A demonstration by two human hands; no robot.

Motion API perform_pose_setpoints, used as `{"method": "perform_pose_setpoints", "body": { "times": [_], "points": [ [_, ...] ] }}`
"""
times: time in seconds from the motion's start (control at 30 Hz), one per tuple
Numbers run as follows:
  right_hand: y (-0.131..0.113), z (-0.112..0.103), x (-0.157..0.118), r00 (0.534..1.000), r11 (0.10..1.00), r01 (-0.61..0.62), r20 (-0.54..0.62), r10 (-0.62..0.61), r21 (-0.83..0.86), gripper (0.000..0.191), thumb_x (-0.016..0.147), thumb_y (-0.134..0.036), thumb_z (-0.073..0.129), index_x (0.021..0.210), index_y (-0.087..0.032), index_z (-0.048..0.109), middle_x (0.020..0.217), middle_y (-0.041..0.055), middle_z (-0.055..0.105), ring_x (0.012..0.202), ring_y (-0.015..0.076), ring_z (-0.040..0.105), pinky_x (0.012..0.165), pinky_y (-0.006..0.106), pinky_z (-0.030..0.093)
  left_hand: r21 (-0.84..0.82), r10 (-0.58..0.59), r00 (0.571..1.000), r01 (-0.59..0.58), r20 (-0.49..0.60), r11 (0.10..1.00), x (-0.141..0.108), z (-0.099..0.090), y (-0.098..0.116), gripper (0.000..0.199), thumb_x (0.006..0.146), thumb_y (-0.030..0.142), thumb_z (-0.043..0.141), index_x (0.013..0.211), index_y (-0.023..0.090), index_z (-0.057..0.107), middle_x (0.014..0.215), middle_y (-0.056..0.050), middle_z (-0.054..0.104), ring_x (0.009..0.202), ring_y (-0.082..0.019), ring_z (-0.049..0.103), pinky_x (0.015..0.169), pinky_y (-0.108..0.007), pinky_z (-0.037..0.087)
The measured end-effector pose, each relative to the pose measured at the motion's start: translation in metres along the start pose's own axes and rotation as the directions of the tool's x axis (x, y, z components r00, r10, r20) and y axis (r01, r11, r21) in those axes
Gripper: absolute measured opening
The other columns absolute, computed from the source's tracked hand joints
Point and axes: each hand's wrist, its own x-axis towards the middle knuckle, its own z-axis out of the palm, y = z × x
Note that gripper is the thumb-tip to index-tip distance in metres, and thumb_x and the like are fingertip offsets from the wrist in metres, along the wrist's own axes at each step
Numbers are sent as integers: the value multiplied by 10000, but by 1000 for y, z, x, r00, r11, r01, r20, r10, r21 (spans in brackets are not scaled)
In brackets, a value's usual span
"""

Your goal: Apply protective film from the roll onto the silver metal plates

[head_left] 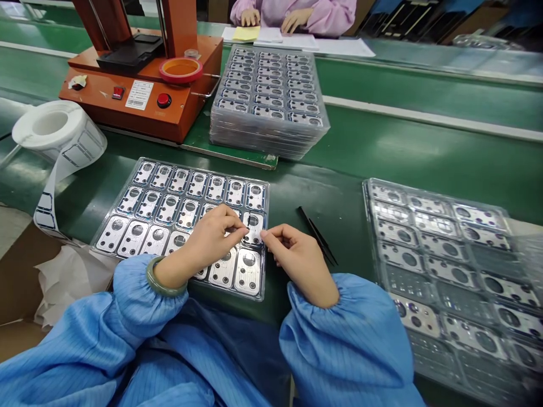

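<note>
A clear tray [173,229] of silver metal plates with round holes lies in front of me. My left hand [217,234] is over its right half, thumb and index finger pinched at the left edge of one plate [254,223]. At that plate's right edge is my right hand [297,251], its thumb and index finger together and the other fingers curled. Whatever either pinch holds is too small to make out. Black tweezers [317,236] lie on the green table just right of my right hand.
An orange machine [169,116] with a tape roll [181,69] stands back left, beside stacked trays [267,127]. A label roll [59,127] is at left. Another tray [449,271] with some vacant pockets lies right. A person in pink [331,14] sits opposite, hands on papers.
</note>
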Motion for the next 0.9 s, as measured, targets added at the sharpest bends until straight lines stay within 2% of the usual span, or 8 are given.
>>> {"method": "perform_pose_setpoints", "body": {
  "times": [0.9],
  "points": [
    [-4,1,-1,1000,998,-13,-6,12,-63,277,767,-439,577,659,-186,607,589,2,592,508,131,499,509,266,393,64,37,999,-38,9,997,2,2,-4,99,842,198,595,822,180,690,905,-50,613,893,-181,585,827,-336,468]
  ]
}}
